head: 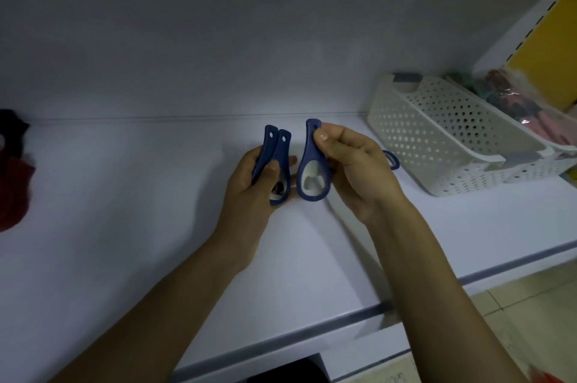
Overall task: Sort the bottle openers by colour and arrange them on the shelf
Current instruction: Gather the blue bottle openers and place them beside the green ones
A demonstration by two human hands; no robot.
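Both of my forearms reach in from the bottom edge over the white shelf [125, 226]. Above its middle my left hand [249, 186] grips a pair of blue bottle openers [281, 151] side by side, fingers curled round their lower halves, narrow ends up. Just beside it my right hand [352, 164] pinches a single blue bottle opener [313, 173] by its narrow top between thumb and fingers, the metal-lined hole hanging down. The two handfuls are near each other but apart.

At the right a white perforated basket [437, 133] sits on the shelf; what lies in it I cannot tell. Against its far side a second basket [562, 147] holds clear packets [515, 101] of pink and dark things, too blurred to name.

Behind my right hand a blue loop [392, 160] peeks out on the shelf near the basket, most of it hidden by my knuckles; it looks like another opener. At the left edge a red heap [12, 192] and a black heap [11, 129] are cut off by the frame. A yellow panel [546, 48] stands at the upper right, and pale floor tiles [515, 298] show below the shelf lip.
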